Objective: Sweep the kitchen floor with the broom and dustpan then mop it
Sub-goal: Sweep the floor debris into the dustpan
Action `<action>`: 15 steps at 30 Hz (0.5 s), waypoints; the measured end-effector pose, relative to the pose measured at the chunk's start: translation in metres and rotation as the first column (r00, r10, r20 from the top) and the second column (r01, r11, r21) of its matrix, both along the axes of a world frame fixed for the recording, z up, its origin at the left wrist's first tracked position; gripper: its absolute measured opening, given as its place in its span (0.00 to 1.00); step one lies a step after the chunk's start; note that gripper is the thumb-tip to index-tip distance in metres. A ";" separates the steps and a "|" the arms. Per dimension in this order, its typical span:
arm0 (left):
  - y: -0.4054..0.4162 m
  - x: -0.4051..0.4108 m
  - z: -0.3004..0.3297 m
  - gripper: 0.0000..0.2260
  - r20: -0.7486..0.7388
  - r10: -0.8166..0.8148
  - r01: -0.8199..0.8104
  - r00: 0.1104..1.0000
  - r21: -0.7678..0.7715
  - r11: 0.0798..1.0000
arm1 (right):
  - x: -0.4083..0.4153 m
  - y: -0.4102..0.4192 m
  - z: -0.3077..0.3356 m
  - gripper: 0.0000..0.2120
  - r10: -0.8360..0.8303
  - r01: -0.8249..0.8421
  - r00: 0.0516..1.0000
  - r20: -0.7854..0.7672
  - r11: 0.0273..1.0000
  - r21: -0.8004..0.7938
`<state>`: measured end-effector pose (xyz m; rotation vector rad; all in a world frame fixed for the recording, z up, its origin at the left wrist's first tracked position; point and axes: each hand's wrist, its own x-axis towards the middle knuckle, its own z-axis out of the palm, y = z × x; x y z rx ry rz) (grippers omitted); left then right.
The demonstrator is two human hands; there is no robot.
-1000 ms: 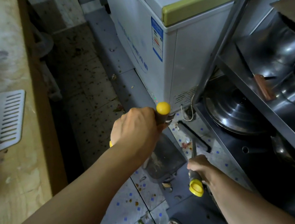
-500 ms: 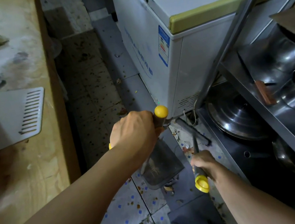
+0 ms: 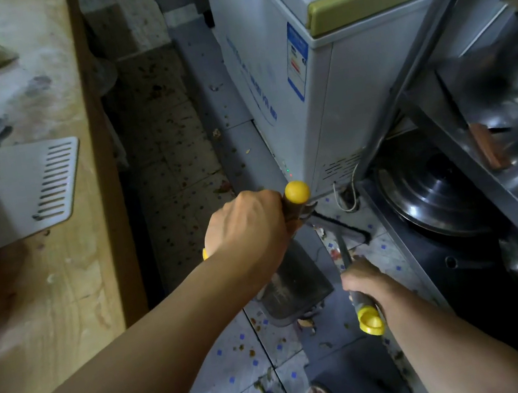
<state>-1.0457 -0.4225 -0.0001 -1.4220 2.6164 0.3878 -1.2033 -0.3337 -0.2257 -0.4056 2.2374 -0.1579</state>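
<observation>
Since the earlier frames the broom head (image 3: 341,223) has been drawn back from the freezer (image 3: 311,84) base corner toward the dustpan (image 3: 292,288). Left hand (image 3: 246,232) is wrapped round the yellow-capped dustpan handle (image 3: 294,199); right hand (image 3: 366,281) grips the broom handle (image 3: 359,303). Debris (image 3: 330,249) lies on the floor between bristles and pan, just right of the pan; the broom's shaft runs away from the person, so judged next stroke goes leftward into the pan.

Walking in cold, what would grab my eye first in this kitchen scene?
Two bare arms reach down the middle: the left hand grips a yellow-capped handle above a dark dustpan on the floor, while the right hand holds the broom handle nearer the steel shelves. Behind them stands a white chest freezer, and food scraps dot the tiled floor.
</observation>
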 end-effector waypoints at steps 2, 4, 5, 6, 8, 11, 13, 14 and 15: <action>0.001 0.000 0.002 0.14 -0.006 -0.006 0.006 1.000 0.004 1.000 | -0.001 0.013 0.003 0.19 0.002 -0.002 1.000 -0.009 0.999 0.037; 0.001 0.001 0.003 0.14 -0.013 -0.016 0.016 1.000 0.009 1.000 | 0.001 0.028 0.008 0.18 0.006 -0.007 1.000 0.010 0.997 0.078; 0.001 0.002 0.004 0.14 -0.014 -0.019 0.019 1.000 0.014 1.000 | 0.001 0.036 0.011 0.18 -0.008 0.006 1.000 0.021 0.996 0.087; 0.001 0.003 0.004 0.14 -0.013 -0.022 0.023 1.000 0.019 1.000 | 0.003 0.044 0.013 0.18 -0.017 0.014 0.999 0.028 0.995 0.099; 0.002 0.005 0.006 0.14 -0.007 -0.031 0.032 0.999 0.029 0.999 | 0.005 0.059 0.019 0.18 -0.034 0.032 0.999 0.017 0.992 0.121; 0.005 0.005 0.007 0.13 0.001 -0.063 0.063 0.998 0.024 0.998 | 0.006 0.075 0.024 0.17 -0.035 0.032 0.999 0.021 0.989 0.141; 0.007 0.005 0.009 0.13 0.001 -0.088 0.088 0.996 0.026 0.996 | 0.007 0.081 0.031 0.17 -0.041 0.036 0.999 0.033 0.989 0.146; 0.007 0.005 0.010 0.13 0.001 -0.102 0.102 0.995 0.028 0.994 | 0.008 0.082 0.036 0.17 -0.041 0.036 0.999 0.036 0.990 0.135; 0.007 0.005 0.010 0.13 0.003 -0.116 0.116 0.993 0.029 0.993 | 0.008 0.084 0.040 0.15 -0.047 0.043 0.998 0.034 0.993 0.114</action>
